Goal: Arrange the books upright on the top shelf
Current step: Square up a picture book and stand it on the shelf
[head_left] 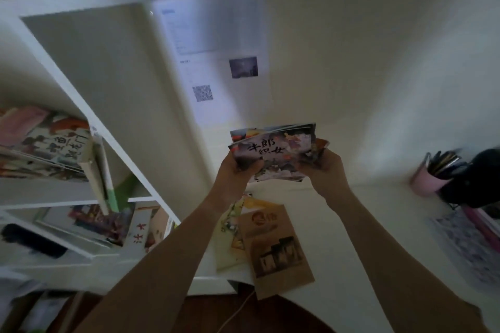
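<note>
A small stack of thin picture books (273, 147) is held up in front of the wall, the front cover showing black brush characters. My left hand (235, 170) grips its lower left edge and my right hand (324, 170) grips its lower right corner. To the left stands a white shelf unit (81, 105); its upper compartment (89, 62) looks bare inside. In the compartment below, more picture books (46, 143) lie stacked and tilted. A brown booklet (273, 246) and a pale yellow book (230, 227) lie flat on the white desk (351, 251) under my arms.
A printed sheet (216, 62) hangs on the wall behind the books. A pink pen cup (430, 176) and a dark object (476, 178) stand at the desk's right. Lower shelf compartments hold more books (102, 222) and a black item (32, 240). A patterned sheet (465, 246) lies at the right.
</note>
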Available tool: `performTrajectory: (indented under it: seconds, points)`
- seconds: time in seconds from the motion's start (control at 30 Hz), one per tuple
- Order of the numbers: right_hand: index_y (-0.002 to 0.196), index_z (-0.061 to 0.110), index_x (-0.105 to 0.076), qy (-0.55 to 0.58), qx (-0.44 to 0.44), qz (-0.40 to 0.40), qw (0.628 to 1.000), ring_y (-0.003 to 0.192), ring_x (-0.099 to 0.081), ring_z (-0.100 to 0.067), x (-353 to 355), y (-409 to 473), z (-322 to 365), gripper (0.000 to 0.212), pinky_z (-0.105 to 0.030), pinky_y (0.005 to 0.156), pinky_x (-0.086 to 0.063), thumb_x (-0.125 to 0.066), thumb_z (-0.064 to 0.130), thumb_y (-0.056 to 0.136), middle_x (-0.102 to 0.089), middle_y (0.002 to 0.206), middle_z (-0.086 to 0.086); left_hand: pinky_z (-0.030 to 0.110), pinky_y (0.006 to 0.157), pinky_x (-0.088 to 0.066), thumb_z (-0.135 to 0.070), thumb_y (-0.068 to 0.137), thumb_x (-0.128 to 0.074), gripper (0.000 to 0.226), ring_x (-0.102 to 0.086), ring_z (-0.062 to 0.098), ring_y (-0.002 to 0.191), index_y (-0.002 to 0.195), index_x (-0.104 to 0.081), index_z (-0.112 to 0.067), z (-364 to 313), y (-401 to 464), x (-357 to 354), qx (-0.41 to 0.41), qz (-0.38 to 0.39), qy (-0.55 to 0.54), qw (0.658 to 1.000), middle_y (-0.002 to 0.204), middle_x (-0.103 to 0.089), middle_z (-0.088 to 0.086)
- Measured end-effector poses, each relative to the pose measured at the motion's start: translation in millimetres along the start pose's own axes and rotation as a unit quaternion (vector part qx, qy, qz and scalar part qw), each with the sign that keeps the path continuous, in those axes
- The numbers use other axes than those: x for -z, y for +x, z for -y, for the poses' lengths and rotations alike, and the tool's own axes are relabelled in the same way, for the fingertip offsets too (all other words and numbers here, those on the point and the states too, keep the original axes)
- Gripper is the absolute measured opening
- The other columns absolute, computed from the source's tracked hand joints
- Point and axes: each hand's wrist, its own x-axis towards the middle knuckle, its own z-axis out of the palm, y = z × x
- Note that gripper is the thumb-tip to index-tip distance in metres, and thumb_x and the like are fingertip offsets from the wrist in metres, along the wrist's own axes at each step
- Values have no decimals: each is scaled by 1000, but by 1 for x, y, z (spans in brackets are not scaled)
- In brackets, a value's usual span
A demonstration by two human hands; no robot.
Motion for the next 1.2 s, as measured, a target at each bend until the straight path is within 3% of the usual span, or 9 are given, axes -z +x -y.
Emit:
performTrajectory:
  seconds: [0.13,0.27,0.33,0.47,0.67,0.9,1.0,1.1,1.2]
  points:
    - [111,9,-69,9,-70,-5,998,93,-74,-12,15,-28,-74,35,-24,78,-58,-65,-16,87,-78,94,11,27,88,-59,3,94,-67,39,-69,21,113,130,-59,-7,72,-24,-11,67,20,6,998,122,-71,9]
    - [94,31,-71,-3,-117,-29,993,99,-72,-32,14,-64,-156,31,-56,85,-58,-76,5,79,-75,98,-4,40,95,-58,-8,90,-77,42,-67,27,118,130,-63,-11,156,-52,-7,133,20,55,989,123,-72,6]
    - [92,29,-70,3,-124,-36,992,98,-68,-42,11,-79,-185,26,-63,84,-56,-77,11,74,-70,98,-20,37,91,-60,-2,88,-77,42,-67,27,116,127,-64,-9,187,-64,-3,149,12,66,987,119,-72,4]
    - [114,-1,-64,22,-148,-61,987,101,-71,-31,10,-100,-224,34,-53,83,-60,-71,-15,84,-70,109,-22,34,88,-61,14,83,-75,46,-66,21,116,110,-60,-20,222,-79,1,140,10,76,987,114,-71,-6]
    - [105,13,-67,45,-156,-106,981,96,-74,-20,-3,-107,-239,35,-29,73,-61,-67,-15,84,-74,99,-4,49,95,-57,4,79,-75,55,-65,25,119,128,-60,-17,229,-81,-15,122,-10,53,991,124,-69,5]
    - [120,8,-65,42,-188,-126,973,101,-72,-16,-17,-115,-267,49,-28,78,-61,-54,-24,84,-74,110,-6,52,96,-57,22,88,-56,61,-65,24,119,137,-55,-15,262,-89,-25,147,-33,60,987,125,-69,1]
    - [118,7,-65,46,-193,-135,971,102,-71,-17,-12,-117,-262,43,-32,82,-61,-57,-20,86,-73,111,-9,49,98,-57,14,96,-54,60,-61,26,126,148,-44,-14,264,-88,-25,150,1,83,985,137,-63,4]
    - [117,22,-59,33,-174,-159,971,101,-69,-3,8,-130,-247,49,-21,80,-58,-58,-19,89,-69,112,0,39,94,-59,-2,99,-62,59,-64,13,117,150,-40,-22,256,-95,-42,187,34,118,975,137,-61,4]
    - [124,32,-51,-7,-168,-196,966,108,-64,3,49,-152,-235,56,-25,90,-57,-61,-12,92,-63,122,9,32,99,-54,-29,84,-81,78,-60,10,124,148,-37,-40,248,-99,-87,256,82,156,950,139,-57,-11]
